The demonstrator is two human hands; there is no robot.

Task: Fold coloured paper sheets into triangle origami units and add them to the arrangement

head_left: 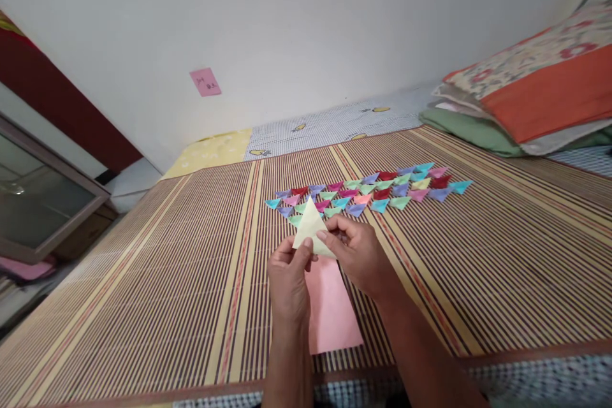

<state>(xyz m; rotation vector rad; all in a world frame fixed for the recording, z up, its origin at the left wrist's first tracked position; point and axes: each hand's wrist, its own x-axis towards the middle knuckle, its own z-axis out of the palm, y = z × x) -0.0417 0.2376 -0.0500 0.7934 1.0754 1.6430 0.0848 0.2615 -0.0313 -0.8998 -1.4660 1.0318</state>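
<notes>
A pale yellow folded paper triangle (310,224) is held up between both hands, its point upward. My left hand (291,271) pinches its lower left corner, thumb in front. At its right edge my right hand (356,248) grips the same paper between thumb and fingers. Below the hands a pink sheet of paper (333,315) lies on the striped mat, partly covered by my left hand and wrist. Beyond the hands, several small folded paper triangles (400,203) in many colours lie in slanting rows; the yellow paper hides a few of them.
The striped bamboo mat (191,280) spreads over a checked sheet (325,127) that reaches the wall. Folded bedding (540,89) is piled at the back right. A pink note (205,81) is stuck on the wall. A glass-fronted cabinet door (43,185) stands at the left.
</notes>
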